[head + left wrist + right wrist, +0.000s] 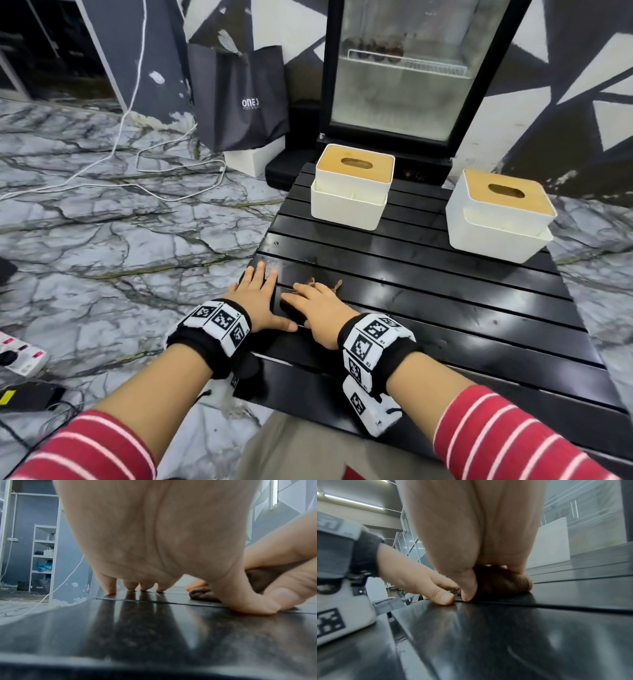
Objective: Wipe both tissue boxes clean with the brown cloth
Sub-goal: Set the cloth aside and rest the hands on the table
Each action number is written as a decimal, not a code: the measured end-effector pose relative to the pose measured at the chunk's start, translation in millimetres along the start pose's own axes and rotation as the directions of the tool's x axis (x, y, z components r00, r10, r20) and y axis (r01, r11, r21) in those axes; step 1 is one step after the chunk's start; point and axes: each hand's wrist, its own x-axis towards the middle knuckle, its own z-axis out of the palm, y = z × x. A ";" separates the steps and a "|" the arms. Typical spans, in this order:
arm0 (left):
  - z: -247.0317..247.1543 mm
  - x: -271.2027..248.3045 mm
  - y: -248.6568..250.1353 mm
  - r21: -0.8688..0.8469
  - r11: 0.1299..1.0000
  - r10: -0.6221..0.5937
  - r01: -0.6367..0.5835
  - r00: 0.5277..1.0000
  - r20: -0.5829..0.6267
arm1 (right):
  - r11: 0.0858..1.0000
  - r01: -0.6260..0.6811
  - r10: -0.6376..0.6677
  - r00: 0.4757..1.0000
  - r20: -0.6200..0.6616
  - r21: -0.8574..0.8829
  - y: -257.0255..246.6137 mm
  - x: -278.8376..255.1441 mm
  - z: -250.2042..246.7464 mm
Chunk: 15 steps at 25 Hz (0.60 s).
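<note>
- Left hand (260, 301): flat on the black slatted table (445, 308) near its left edge, fingers (109, 584) straight and spread, tips touching the slats; nothing held; thumb stretched toward the right hand.
- Right hand (318, 308): palm down over the brown cloth (505, 582), fingers loosely arched on top of it, thumb tip on the table just beside the left thumb; whether the fingers actually clamp the cloth cannot be told.
- Brown cloth: bunched under the right palm, resting on the table; frayed ends (337, 285) poking out beyond the fingertips.
- Left tissue box (352, 192): white, wooden lid with an oval slot, near the far end of the table, well apart from both hands; contents not visible.
- Right tissue box (500, 219): same make, at the far right edge of the table, turned at an angle; contents not visible.
- Bare slats between hands and boxes.
- Beyond the table: glass-door fridge (411, 75), dark bag (239, 99), white cable (137, 161) on marble floor.
</note>
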 end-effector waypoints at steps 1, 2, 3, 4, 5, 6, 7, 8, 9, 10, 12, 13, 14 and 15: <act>0.4 -0.8 -0.1 -0.001 1.000 -0.005 0.005 1.000 -0.001 | 1.000 0.008 -0.008 1.000 -0.011 0.004 -1.5 -5.6 2.9; 0.5 -1.4 -0.7 -0.003 1.000 -0.008 0.008 1.000 -0.006 | 1.000 0.017 -0.016 1.000 -0.020 0.008 -2.5 -10.8 5.1; 0.0 -2.0 -1.1 -0.002 1.000 -0.009 0.009 1.000 -0.010 | 1.000 0.021 -0.021 1.000 -0.023 0.013 -3.4 -16.8 6.6; -0.2 -2.1 -0.7 -0.005 1.000 -0.009 0.009 1.000 -0.011 | 1.000 0.020 -0.019 1.000 -0.019 0.017 -3.0 -23.0 8.0; -0.9 -1.9 -1.6 -0.009 1.000 -0.009 0.009 1.000 -0.008 | 1.000 0.015 -0.015 1.000 -0.011 0.021 -2.8 -27.2 8.9; -1.5 -2.4 -0.3 -0.012 1.000 -0.008 0.008 1.000 -0.004 | 1.000 0.002 -0.002 1.000 -0.007 0.027 -0.7 -33.0 10.2; -2.6 -3.4 1.3 -0.016 1.000 -0.010 0.010 1.000 -0.005 | 1.000 -0.011 0.011 1.000 -0.012 0.029 1.2 -38.9 10.3; -4.1 -4.7 3.0 -0.023 1.000 -0.015 0.014 1.000 -0.013 | 0.999 -0.022 0.023 0.999 -0.025 0.032 3.7 -44.2 10.2; -4.8 -6.8 5.1 -0.032 0.999 -0.022 0.022 0.999 -0.024 | 0.999 -0.032 0.033 0.999 -0.041 0.040 6.0 -49.9 10.3; -5.3 -9.3 9.5 -0.040 0.999 -0.027 0.026 0.999 -0.033 | 0.998 -0.043 0.046 0.997 -0.057 0.052 9.4 -55.8 9.9; 0.1 -15.6 26.9 -0.029 1.000 -0.003 0.001 0.999 -0.040 | 0.995 -0.074 0.079 0.994 -0.072 0.067 18.0 -72.4 10.7; 4.0 -18.1 39.1 -0.010 1.000 0.029 -0.029 0.999 -0.041 | 0.993 -0.094 0.100 0.992 -0.077 0.067 24.3 -80.5 10.7; 8.8 -20.9 55.7 0.012 0.997 0.070 -0.070 0.997 -0.036 | 0.990 -0.124 0.130 0.989 -0.077 0.074 32.8 -90.8 12.0; 13.2 -23.6 74.0 0.031 0.993 0.114 -0.113 0.993 -0.031 | 0.983 -0.159 0.166 0.983 -0.074 0.088 42.1 -101.4 12.8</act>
